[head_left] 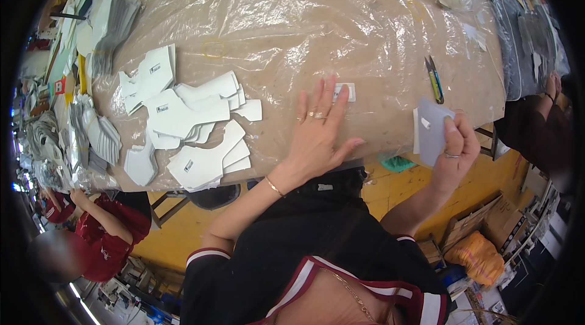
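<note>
By what shows, a good share looks done: the white pieces (189, 112), in loose piles at 9 to 10 o'clock, carry a small dark mark on several upper faces; the pale grey piece (434, 145) at 3 o'clock shows no such mark on its visible face, so it seems unfinished, though how many are left I cannot tell; the right hand (457, 145) grips it by its edge, thumb on top, partly past the table's near edge; it looks flat and smooth, round-cornered, with a small white spot that may be a patch or a cut-out, and a white edge shows along its 9 o'clock side; the left hand (317, 136) is open, flat and gripping nothing, its index fingertip over a small white label (351, 92) just off centre towards 1 o'clock; snips (434, 80) lie at 2 o'clock.
</note>
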Demonstrator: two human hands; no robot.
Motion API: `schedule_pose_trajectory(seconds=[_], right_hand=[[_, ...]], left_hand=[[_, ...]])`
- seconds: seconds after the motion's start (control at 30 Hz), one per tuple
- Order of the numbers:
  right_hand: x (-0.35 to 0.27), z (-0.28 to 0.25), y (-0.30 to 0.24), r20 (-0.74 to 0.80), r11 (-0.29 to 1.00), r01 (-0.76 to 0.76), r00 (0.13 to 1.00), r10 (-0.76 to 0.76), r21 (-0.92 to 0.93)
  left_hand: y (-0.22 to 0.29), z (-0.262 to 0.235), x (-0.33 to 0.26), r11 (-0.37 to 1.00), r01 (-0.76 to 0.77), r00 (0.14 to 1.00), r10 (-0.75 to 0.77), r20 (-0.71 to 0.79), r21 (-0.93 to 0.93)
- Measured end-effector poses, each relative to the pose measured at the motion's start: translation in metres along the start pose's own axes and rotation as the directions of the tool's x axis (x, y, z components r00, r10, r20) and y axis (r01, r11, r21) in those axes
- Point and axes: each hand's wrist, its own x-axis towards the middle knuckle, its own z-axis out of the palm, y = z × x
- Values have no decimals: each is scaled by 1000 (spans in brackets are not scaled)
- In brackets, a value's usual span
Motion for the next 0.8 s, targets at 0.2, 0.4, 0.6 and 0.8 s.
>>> schedule_pose_trajectory(seconds=[0.2,0.4,0.6,0.8], right_hand=[[-15,45,-8,385,948,248,910,-157,-200],[-17,56,-6,504,840,370,853,-137,-397],[20,39,16,548,875,344,829,-113,-341],[47,27,12,767,915,145,603,220,-376]], left_hand=[[28,-43,-12,131,377,913,-218,344,-917],[23,-41,-7,167,482,841,-365,400,-860],[15,-43,-12,180,499,834,-366,413,-848],[12,-32,-4,141,492,791,-485,373,-859]])
